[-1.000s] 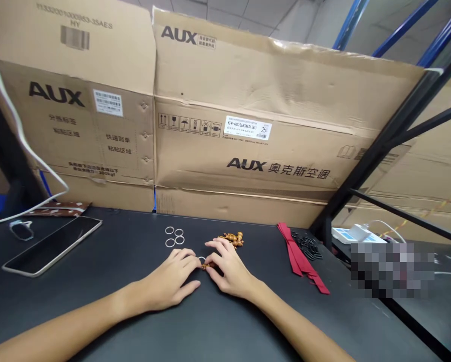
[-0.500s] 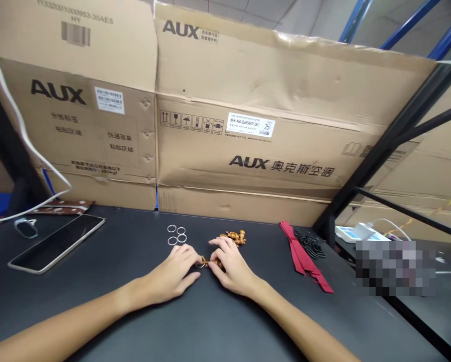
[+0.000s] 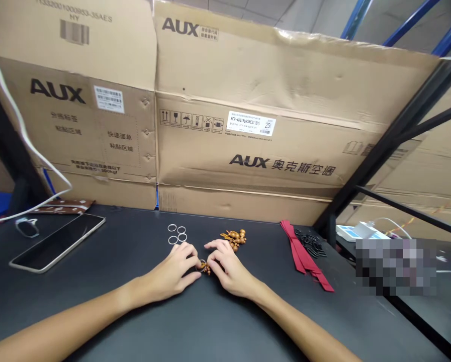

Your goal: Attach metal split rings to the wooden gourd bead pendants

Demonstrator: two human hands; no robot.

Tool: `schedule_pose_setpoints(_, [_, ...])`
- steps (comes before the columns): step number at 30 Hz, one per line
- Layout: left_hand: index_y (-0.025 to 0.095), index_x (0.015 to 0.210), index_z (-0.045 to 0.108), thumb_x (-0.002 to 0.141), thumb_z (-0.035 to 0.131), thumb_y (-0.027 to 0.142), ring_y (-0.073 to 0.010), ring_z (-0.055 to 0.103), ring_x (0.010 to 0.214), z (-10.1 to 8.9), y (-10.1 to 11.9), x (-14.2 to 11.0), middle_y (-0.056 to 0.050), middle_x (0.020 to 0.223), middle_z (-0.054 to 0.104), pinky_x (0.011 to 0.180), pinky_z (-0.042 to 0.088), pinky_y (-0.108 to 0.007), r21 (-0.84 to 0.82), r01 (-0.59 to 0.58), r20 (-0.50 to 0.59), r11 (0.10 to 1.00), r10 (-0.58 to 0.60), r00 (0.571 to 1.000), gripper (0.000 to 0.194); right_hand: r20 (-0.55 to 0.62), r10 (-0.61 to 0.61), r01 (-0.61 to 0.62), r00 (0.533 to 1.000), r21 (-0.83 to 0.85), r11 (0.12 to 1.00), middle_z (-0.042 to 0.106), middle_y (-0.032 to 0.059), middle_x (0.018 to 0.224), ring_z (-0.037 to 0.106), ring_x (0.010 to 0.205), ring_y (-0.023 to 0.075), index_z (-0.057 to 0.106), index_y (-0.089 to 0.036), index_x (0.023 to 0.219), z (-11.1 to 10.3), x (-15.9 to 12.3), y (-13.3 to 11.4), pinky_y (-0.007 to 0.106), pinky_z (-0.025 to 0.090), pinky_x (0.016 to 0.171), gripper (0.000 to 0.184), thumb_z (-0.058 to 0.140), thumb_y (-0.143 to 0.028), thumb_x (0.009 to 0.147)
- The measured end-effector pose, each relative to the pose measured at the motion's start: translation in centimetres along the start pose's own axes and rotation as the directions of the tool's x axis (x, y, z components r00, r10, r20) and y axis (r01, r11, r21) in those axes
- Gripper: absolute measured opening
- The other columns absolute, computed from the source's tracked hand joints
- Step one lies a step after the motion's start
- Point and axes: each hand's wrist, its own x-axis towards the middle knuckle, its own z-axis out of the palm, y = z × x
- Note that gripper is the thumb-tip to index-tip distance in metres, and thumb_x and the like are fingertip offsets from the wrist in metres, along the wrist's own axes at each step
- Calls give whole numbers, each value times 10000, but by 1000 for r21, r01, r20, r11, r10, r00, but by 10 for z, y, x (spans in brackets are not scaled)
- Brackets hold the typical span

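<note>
Left hand, seven o'clock: bare, and what slender fingers it showed, long and narrow, beside a thumb with a rounded tip!
Right hand, six o'clock: bare as well, a fine match for its partner, slim-fingered again, with a smooth back.
Left wrist, between seven and eight: uncovered, and narrower than the arm behind it.
Right wrist, between five and six: same story, uncovered and slim!
Left forearm, eight o'clock: bare right out to the edge of view, broadening as it went.
Right forearm, five o'clock: bare too, clean-lined.
Fingernails: too small to make out.
</note>
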Motion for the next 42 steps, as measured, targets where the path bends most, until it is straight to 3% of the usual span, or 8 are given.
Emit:
schedule_pose_setpoints(8, [202,895,574,980,460,201,-210,491,943,-2,2,2,-58,999,548,877,433,-361,-35,-5,31,999,6,999,142,12,0,0,1000,-35,999,575,88,1222,469,1207,231,577,-214,853,2,0,1,459,425,1026,164,465,-157,958])
schedule_pose_setpoints(18, [205,867,460,1023,291,211,-179,496,978,-6,-2,6,-59,1057,495,920,439,-323,-219,102,78,970,-86,993,230,1,32,-31,1000,-47,998,583,105,1177,477,1190,247,603,-204,839,4,0,3,465,437,1003,186,467,-200,967])
schedule_pose_setpoints(31, [204,852,449,1026,282,242,-183,498,986,-3,-7,7,-67,1063,507,931,434,-323,-254,104,28,962,-101,995,245,-10,11,-12,1000,-6,1000,577,99,1188,467,1181,239,591,-203,842,4,-1,5,461,420,1013,163,480,-176,958])
schedule_pose_setpoints(42, [205,854,448,1036,279,281,-168,497,961,1,-12,9,-49,1054,505,936,405,-300,-319,115,-15,941,-126,992,259,35,-13,14,999,-47,999,571,97,1201,452,1170,259,608,-211,870,8,2,-2,470,416,993,35,619,-178,874])
